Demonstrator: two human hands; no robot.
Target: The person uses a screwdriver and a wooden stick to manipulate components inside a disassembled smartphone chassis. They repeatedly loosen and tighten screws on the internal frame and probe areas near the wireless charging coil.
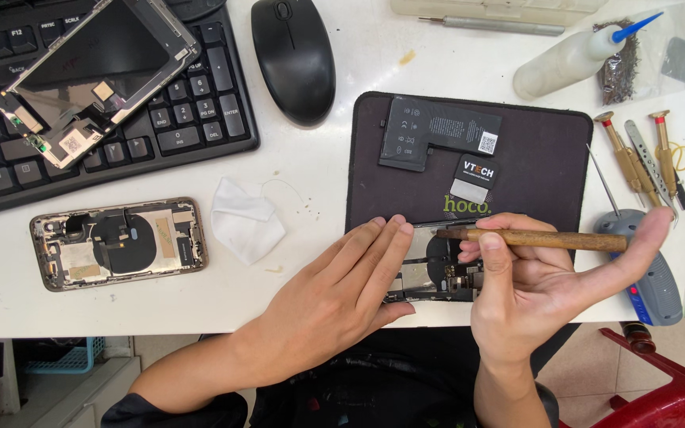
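L hand lies flat, fingers together, palm down, pressing on the left part of an opened phone body at the front edge of the dark work mat. It grips nothing, just pins the phone down. R hand grasps a brown wooden-handled tool between thumb and fingers, held approx. level, tip pointing left over the phone's insides; whether the tip touches can't be told. Phone is mostly hidden under both hands.

On the mat behind: 1 black L-shaped battery. Left of the mat, on the white table: a crumpled white cloth, a 2nd opened phone body, and a black keyboard w/ a detached screen panel lying on it. Black mouse sits behind. Right side: small screwdrivers, a squeeze bottle w/ blue nozzle.
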